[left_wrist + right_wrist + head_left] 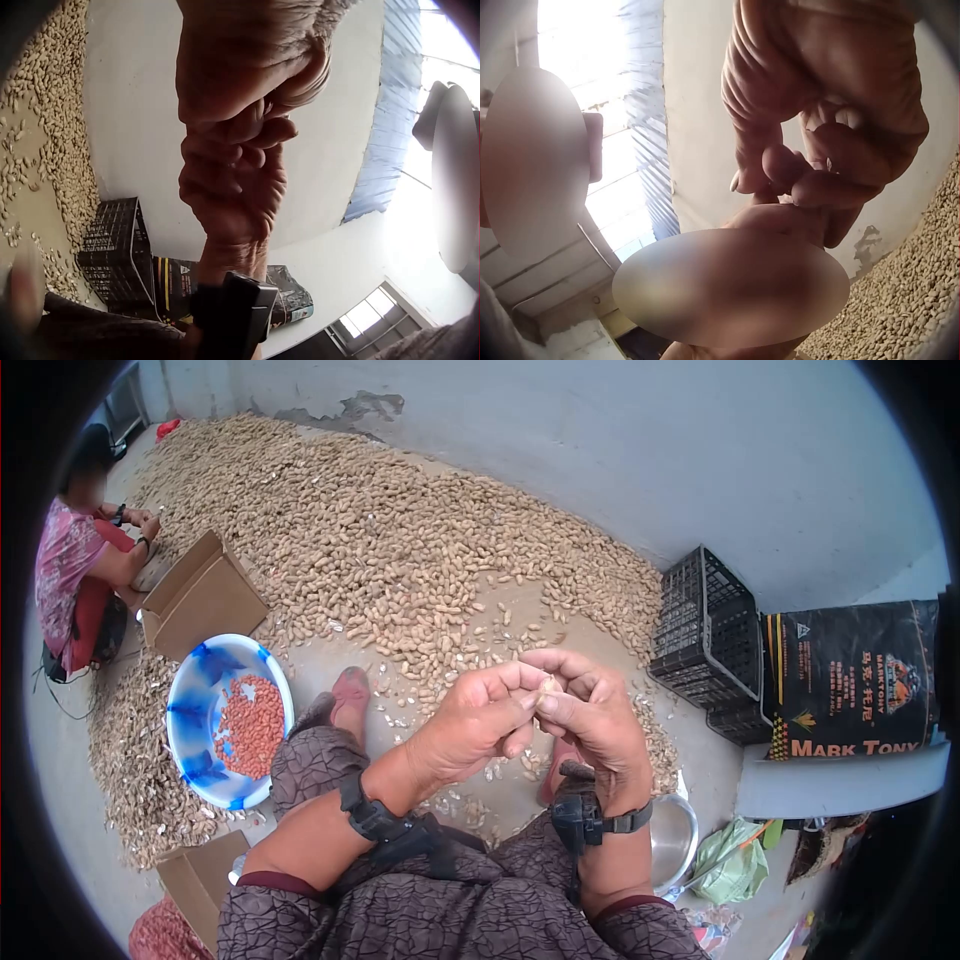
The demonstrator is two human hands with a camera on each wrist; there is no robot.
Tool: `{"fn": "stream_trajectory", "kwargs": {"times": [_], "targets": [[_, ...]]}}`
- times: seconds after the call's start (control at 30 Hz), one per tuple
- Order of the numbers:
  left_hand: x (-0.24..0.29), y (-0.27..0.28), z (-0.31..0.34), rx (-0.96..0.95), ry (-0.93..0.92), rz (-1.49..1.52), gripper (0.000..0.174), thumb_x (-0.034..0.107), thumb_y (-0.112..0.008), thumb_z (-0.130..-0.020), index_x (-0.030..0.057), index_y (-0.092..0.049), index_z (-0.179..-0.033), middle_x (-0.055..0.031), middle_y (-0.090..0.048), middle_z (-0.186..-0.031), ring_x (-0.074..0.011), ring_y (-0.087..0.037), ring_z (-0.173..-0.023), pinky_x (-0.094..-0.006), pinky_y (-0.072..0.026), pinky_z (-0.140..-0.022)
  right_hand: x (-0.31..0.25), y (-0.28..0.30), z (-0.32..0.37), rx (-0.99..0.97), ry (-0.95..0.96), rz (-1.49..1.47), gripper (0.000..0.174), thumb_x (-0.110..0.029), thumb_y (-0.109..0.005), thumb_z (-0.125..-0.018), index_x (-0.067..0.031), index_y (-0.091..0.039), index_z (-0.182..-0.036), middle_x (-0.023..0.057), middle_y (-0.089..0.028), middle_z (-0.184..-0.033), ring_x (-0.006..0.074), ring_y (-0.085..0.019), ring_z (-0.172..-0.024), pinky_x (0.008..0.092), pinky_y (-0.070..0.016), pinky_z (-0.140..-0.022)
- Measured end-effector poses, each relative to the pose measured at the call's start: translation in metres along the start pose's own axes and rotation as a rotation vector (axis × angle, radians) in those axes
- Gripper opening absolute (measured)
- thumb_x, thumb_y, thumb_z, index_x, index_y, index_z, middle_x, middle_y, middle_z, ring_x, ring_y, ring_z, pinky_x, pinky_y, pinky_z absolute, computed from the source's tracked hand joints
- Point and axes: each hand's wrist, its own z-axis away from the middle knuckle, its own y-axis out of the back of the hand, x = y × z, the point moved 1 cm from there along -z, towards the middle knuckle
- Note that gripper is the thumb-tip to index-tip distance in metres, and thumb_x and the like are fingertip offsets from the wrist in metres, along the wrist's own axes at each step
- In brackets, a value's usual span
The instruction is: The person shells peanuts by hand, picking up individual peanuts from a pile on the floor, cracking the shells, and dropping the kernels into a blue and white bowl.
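Observation:
In the head view, my left hand (472, 722) and right hand (598, 718) meet at the fingertips over my knees. Between both thumbs and forefingers they pinch a small pale peanut (547, 688), mostly covered by the fingers. The left wrist view has the left hand (251, 64) above the right, fingers curled inward. Seen from the right wrist, the right hand (832, 97) bends its fingers down to the left fingertips. A blue-and-white basin (185, 715) left of my legs holds reddish shelled peanut kernels (250, 730).
Unshelled peanuts (370, 540) spread in a wide heap along the wall. A black crate (700, 630) and a black printed sack (850, 680) stand right. Cardboard boxes (205, 595) flank the basin. Another person (85, 570) squats at far left. A metal bowl (672, 845) sits by my right side.

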Motion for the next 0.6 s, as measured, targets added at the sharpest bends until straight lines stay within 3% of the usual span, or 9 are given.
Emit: {"fn": "stream_trajectory", "kwargs": {"times": [0.27,0.53,0.6], "targets": [[-0.0006,-0.0004,-0.0016,0.031,-0.130,-0.418,0.018,0.006,-0.050,-0.084,-0.0017,-0.054,-0.099,-0.0018,-0.055,-0.069,-0.0020,-0.043,-0.050,-0.0144,-0.0317,-0.043,-0.0040,-0.0079,-0.0007,-0.193,-0.069,-0.142,0.040,-0.015,-0.063,-0.074,0.0075,-0.052,-0.106,0.0056,-0.059,-0.086,0.0091,-0.055,-0.064,0.0180,-0.0420,-0.054],[0.0053,-0.0028,-0.0002,0.018,-0.069,-0.322,0.023,0.003,-0.047,-0.082,-0.0029,-0.052,-0.103,-0.0032,-0.055,-0.070,-0.0012,-0.041,-0.048,-0.0146,-0.0295,-0.041,0.0033,-0.0011,-0.0008,-0.135,-0.070,-0.106,0.039,-0.019,-0.063,-0.075,0.0069,-0.056,-0.103,0.0020,-0.059,-0.077,0.0016,-0.046,-0.055,0.0129,-0.0307,-0.044],[0.0080,-0.0048,0.0015,0.008,-0.075,-0.307,0.025,0.003,-0.047,-0.082,-0.0031,-0.052,-0.105,-0.0034,-0.055,-0.070,-0.0010,-0.041,-0.048,-0.0146,-0.0293,-0.041,0.0038,0.0003,-0.0016,-0.146,-0.068,-0.104,0.039,-0.019,-0.062,-0.076,0.0070,-0.056,-0.104,0.0032,-0.060,-0.078,0.0019,-0.047,-0.055,0.0130,-0.0313,-0.044]]}}
